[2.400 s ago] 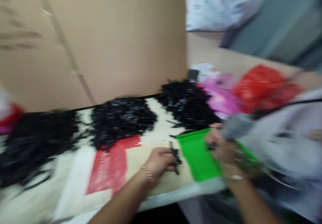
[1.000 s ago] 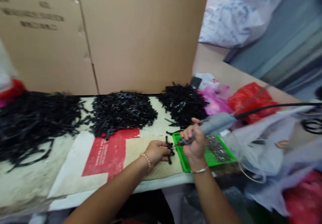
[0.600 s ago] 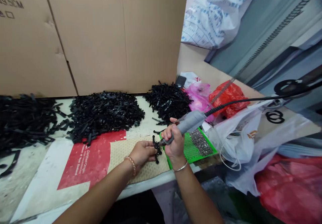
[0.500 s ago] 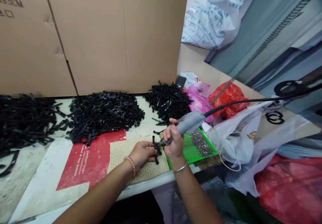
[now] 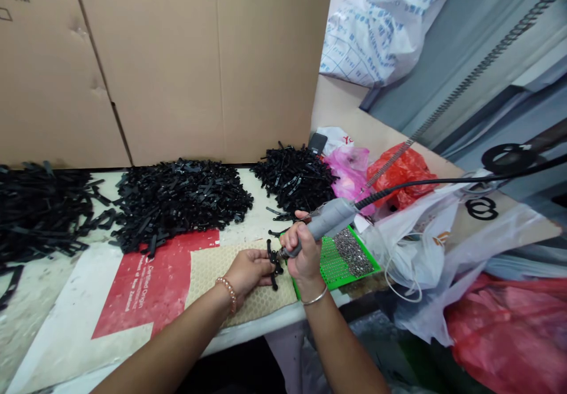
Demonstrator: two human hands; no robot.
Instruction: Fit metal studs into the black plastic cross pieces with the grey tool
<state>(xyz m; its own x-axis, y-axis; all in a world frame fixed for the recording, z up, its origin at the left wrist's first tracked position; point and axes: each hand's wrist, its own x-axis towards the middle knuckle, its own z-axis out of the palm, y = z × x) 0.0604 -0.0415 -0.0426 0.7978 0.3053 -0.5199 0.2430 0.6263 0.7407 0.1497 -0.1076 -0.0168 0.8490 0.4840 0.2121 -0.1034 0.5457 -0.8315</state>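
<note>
My left hand (image 5: 251, 271), with a beaded bracelet at its wrist, is closed on a small black plastic part (image 5: 273, 264) above a beige textured mat (image 5: 261, 302). My right hand (image 5: 305, 252) wraps around a grey electric screwdriver (image 5: 330, 224), tilted with its tip down to the left. The tip meets the middle of the black part; whether a screw sits there is too small to tell. Just right of my right hand lies a green perforated tray (image 5: 330, 261), with a heap of small metal screws (image 5: 354, 253) at its right end.
Black plastic pieces lie in heaps at the left (image 5: 39, 211), centre (image 5: 186, 199) and right (image 5: 296, 178). A large cardboard box (image 5: 177, 69) stands behind them. A black cable (image 5: 443, 180) and coiled spring (image 5: 469, 75) run to the upper right. Plastic bags (image 5: 403, 172) crowd the right side.
The view has shifted slightly to the right. Both hands, the black part and the screwdriver keep nearly the same places relative to one another.
</note>
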